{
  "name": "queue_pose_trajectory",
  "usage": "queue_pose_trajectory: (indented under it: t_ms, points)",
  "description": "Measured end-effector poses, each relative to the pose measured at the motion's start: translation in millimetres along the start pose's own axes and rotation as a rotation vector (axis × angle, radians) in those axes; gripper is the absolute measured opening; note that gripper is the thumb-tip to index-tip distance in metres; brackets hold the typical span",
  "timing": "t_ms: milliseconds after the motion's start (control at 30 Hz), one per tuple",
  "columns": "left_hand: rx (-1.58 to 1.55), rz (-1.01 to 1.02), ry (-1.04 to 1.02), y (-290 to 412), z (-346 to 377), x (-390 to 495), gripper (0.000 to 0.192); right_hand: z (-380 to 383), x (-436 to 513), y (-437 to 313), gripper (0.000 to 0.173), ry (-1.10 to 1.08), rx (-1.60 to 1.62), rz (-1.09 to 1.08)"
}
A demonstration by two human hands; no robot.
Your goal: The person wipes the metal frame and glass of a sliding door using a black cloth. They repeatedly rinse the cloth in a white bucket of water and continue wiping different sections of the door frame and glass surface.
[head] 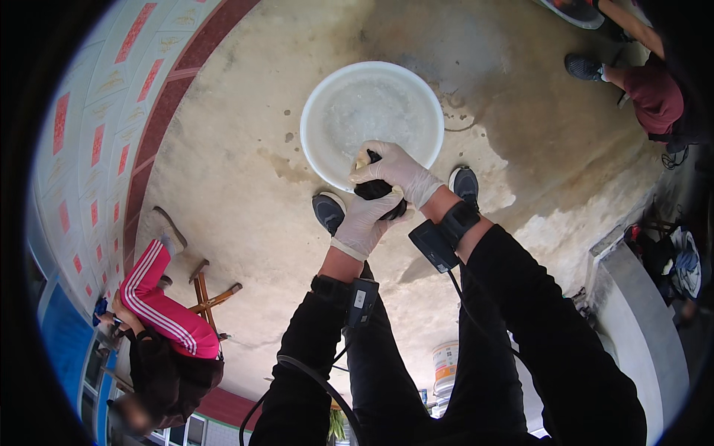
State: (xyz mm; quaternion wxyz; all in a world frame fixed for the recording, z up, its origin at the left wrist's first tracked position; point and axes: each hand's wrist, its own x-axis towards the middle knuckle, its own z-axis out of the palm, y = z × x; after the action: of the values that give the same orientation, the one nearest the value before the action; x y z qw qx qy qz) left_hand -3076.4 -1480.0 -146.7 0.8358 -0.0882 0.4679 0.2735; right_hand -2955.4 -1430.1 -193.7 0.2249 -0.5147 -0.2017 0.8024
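Both my hands wear thin translucent gloves and hold one bundled black cloth (373, 189) between them, over the near rim of a round white basin (440, 125). My left hand (368, 220) grips the lower part of the bundle. Above it and to the right, my right hand (393, 170) closes its fingers round the upper part. The basin stands on the concrete floor and holds cloudy water. My fingers and palms hide much of the cloth, so its exact kind cannot be told.
A person in pink trousers (167, 312) sits at the left by a wooden folding stool (209, 301). Another person (655, 97) is at the upper right near a second basin (585, 17). Wet patches mark the floor. A bucket (445, 362) stands behind my legs; a low wall (636, 312) is at right.
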Motion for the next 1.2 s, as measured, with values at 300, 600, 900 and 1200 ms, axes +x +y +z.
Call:
queue_pose_trajectory:
  t_ms: [300,600,900,1200]
  points:
    - [1.268,0.329,0.148,0,-14,20,0.055,38,12,-16,0.022,0.298,-0.962,0.086]
    - [1.104,0.396,0.504,-22,-7,10,0.046,40,-21,-14,0.041,0.553,-0.729,0.049]
    - [0.119,-0.045,-0.187,10,59,-103,0.032,40,-131,-86,0.044,-0.184,0.392,-0.135]
    - [0.782,0.001,0.119,2,112,-144,0.031,71,-148,-116,0.022,0.141,-0.037,0.024]
